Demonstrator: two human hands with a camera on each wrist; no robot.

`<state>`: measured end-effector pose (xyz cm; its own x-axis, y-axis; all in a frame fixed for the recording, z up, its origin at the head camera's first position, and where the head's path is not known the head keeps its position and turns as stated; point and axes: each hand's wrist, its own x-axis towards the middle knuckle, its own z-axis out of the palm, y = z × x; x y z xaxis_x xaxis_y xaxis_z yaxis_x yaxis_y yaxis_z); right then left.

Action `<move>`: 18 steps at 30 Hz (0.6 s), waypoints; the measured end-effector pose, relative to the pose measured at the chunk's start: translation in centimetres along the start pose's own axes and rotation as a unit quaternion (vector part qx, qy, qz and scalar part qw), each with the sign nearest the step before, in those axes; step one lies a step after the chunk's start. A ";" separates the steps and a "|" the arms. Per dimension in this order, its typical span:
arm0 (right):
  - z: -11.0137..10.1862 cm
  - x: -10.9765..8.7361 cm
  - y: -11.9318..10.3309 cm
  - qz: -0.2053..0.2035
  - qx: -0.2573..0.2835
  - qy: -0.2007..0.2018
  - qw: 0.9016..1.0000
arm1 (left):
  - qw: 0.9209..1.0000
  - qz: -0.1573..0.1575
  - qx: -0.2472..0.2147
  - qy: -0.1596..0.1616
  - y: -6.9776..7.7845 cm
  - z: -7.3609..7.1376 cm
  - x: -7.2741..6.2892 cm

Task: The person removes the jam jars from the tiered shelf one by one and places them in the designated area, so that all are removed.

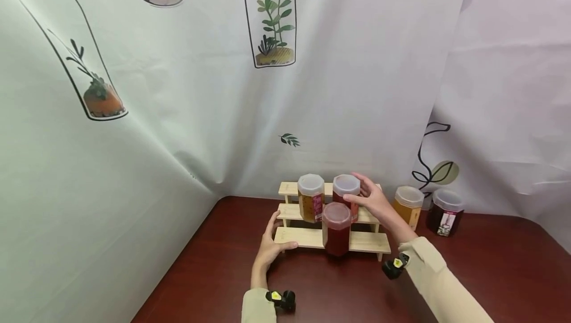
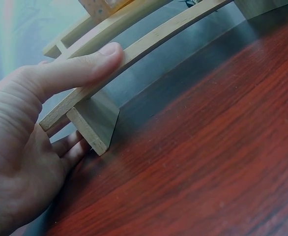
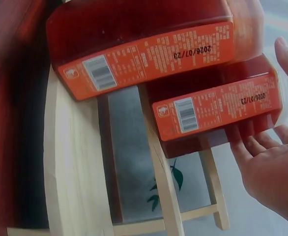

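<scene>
My left hand [image 1: 269,249] grips the left end of a stepped wooden rack [image 1: 296,237]; in the left wrist view its thumb [image 2: 97,64] lies over the lowest shelf, other fingers behind the leg. My right hand [image 1: 372,203] is spread around a red jar [image 1: 342,189] on the middle shelf. In the right wrist view its fingers touch the jar's side, while the thumb [image 3: 287,61] stands apart near the lid. A second red jar [image 1: 336,234], with a frosted lid, stands on the lowest shelf. Left of the rear red jar is a yellowish speckled jar [image 1: 309,205].
Right of the rack, an amber jar [image 1: 407,210] and a dark jar [image 1: 445,216] stand on the reddish-brown table [image 1: 348,293]. Behind rises a white cloth backdrop [image 1: 357,105] printed with plants; it also hangs along the left side.
</scene>
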<state>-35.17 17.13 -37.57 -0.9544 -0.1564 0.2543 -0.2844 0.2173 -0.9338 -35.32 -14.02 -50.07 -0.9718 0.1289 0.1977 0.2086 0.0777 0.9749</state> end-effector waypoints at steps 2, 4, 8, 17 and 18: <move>0.1 0.1 0.0 0.003 -0.001 0.004 1.000 | 1.000 -0.001 -0.005 0.000 0.0 0.1 0.0; 0.4 0.2 0.1 0.005 -0.004 0.010 1.000 | 1.000 0.002 -0.003 0.002 0.1 0.0 -0.1; 0.8 0.2 0.1 0.009 -0.012 0.026 1.000 | 1.000 0.008 -0.001 0.004 0.1 -0.2 -0.2; 0.7 -0.1 -0.1 0.019 -0.017 0.067 0.997 | 1.000 0.006 -0.010 -0.002 0.3 0.0 -0.3; 0.7 -0.1 -0.1 0.020 -0.016 0.075 0.997 | 1.000 0.006 -0.011 -0.003 0.3 0.1 -0.3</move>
<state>-34.95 16.48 -37.71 -0.9675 -0.0016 0.2531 -0.2454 0.2508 -0.9364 -34.98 -13.95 -49.86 -0.9685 0.1348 0.2095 0.2184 0.0543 0.9744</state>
